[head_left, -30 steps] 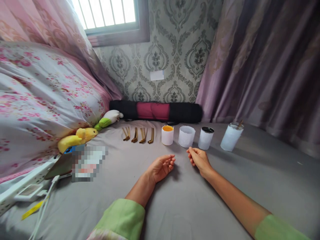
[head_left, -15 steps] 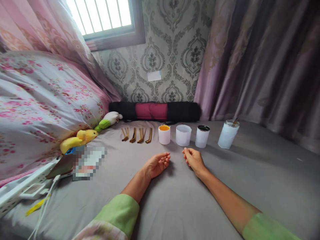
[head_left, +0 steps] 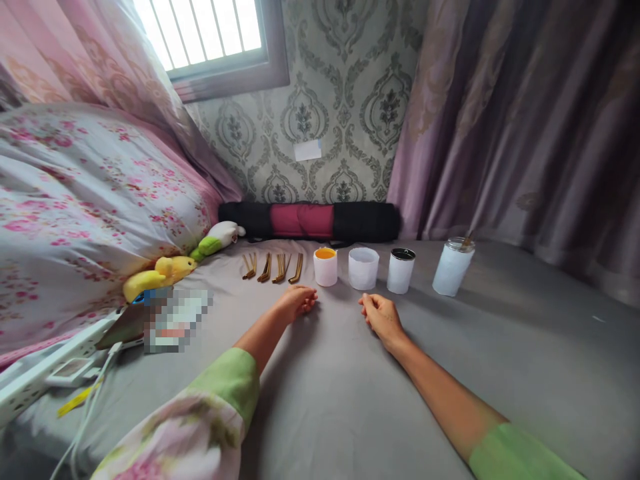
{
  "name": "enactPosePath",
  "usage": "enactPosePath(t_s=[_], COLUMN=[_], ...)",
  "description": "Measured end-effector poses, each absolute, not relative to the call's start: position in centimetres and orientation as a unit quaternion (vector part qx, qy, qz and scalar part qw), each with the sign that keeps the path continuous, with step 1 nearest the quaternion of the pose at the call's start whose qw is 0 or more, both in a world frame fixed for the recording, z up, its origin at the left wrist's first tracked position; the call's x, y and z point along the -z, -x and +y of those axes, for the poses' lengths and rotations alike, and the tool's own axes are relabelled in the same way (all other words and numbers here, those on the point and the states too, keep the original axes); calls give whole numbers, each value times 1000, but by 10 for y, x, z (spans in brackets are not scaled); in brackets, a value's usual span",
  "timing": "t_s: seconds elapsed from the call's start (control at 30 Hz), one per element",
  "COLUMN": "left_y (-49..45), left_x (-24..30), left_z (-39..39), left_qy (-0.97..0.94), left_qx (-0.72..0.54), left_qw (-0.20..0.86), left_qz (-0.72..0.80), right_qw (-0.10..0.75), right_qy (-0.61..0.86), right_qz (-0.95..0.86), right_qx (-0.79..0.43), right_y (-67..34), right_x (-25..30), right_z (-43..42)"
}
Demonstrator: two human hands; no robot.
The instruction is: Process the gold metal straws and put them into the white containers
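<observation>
1. At the far left a floral quilt point(head_left: 75, 193) is heaped up. A yellow plush toy point(head_left: 157, 275) and a green-and-white plush toy point(head_left: 217, 239) lie at its foot on the grey sheet point(head_left: 325, 400).
2. A row of gold utensils point(head_left: 273, 267) lies flat on the sheet, side by side (too small to tell spoons from forks).
3. The left hand point(head_left: 297, 300) rests knuckles up on the sheet, near the right end of the utensils and the orange cup. It touches neither. Its fingers are loosely curled under and grip nothing that shows.
4. The orange cup point(head_left: 325, 265) stands upright, first in a line of cups. A black-and-red roll point(head_left: 310, 221) lies against the wall behind it.
5. Next in line is a white cup point(head_left: 363, 268), also upright. The right hand point(head_left: 380, 313) lies on the sheet near it and apart from it, fingers half curled toward the thumb and holding nothing.
6. A black-lined cup point(head_left: 401, 271) follows. Further right, set apart, a frosted jar point(head_left: 453, 267) has a thin stick poking out.
7. A mauve curtain point(head_left: 525, 133) hangs along the right side.
</observation>
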State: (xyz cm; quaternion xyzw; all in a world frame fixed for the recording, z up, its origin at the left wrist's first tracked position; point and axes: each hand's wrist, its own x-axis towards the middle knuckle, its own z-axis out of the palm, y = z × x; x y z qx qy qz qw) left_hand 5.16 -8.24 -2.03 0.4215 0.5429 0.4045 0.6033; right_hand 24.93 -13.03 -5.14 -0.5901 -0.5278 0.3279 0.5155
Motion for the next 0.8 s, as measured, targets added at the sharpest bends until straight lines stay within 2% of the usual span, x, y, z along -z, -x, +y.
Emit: enactPosePath(t_s=[0.43, 0.8], left_y=[-17, -15], left_x=[10, -2], left_z=[-41, -30], left_qy=[-577, -667], left_qx=[-311, -230], left_qw=[274, 124], left_qz=[704, 697], right_qw=[511, 512], right_qy=[587, 586], right_qz=[-536, -543], right_qx=[-326, -316], right_y=[-250, -250], right_x=[54, 56], right_z=[-129, -127])
